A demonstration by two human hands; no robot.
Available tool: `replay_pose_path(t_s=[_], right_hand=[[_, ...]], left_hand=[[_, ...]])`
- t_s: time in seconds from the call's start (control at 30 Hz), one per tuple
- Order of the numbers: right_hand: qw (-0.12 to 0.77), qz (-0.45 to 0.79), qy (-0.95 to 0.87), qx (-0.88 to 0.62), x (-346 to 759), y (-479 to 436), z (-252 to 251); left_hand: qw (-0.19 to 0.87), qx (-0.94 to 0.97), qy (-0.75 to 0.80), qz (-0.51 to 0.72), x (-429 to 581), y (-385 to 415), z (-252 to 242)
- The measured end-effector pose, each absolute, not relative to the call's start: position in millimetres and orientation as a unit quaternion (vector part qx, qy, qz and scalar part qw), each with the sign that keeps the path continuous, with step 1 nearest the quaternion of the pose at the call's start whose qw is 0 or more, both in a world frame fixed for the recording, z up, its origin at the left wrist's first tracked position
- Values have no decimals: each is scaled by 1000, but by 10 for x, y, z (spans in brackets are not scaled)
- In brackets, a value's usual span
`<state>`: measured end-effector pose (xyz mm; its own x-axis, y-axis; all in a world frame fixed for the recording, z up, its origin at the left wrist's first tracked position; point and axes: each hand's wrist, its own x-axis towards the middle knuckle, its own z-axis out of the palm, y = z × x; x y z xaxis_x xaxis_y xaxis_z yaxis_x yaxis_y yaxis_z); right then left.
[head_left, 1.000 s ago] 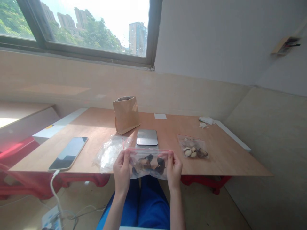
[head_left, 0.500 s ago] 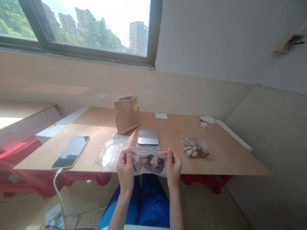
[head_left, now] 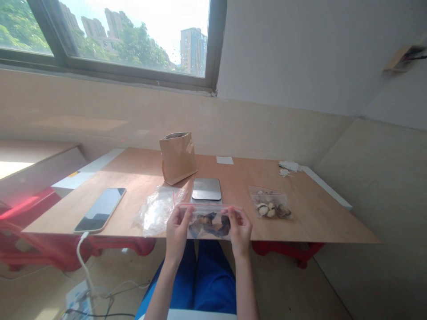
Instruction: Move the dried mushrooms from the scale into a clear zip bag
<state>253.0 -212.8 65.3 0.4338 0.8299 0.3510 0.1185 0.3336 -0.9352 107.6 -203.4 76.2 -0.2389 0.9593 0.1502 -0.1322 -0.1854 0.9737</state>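
Note:
Between my hands, at the table's front edge, is a clear zip bag [head_left: 209, 225] with a red seal line and dark brown dried pieces inside, like dried mushrooms. My left hand [head_left: 178, 226] pinches its upper left part, thumb on top. On the other side my right hand [head_left: 240, 226] pinches the upper right part the same way. Just beyond the bag sits a kitchen scale [head_left: 206, 190] with a bare metal plate. A pile of clear plastic bags [head_left: 155, 212] lies left of my left hand. Farther right rests another zip bag [head_left: 271, 205] holding pale and brown dried slices.
A brown paper pouch [head_left: 178, 159] stands open-topped behind the scale. At the left a phone [head_left: 100, 210] lies with a white cable [head_left: 81, 253] hanging off the edge. White paper [head_left: 224, 160] and scraps [head_left: 288, 166] lie at the back. Red stools [head_left: 130, 246] are under the table.
Both thumbs have slid inward along the bag's top edge, so my hands are closer together. The dark pieces in the bag have shifted slightly.

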Motion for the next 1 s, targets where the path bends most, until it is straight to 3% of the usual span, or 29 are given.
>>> replay_pose_path(t_s=[0.53,1.0], right_hand=[[677,306,-453,-493,2533,-2073,588],[624,369,-508,-465,2568,-2103,606]], left_hand=[[444,445,450,634,1094,-2023,729],[406,451,467,643,1002,-2027,707]])
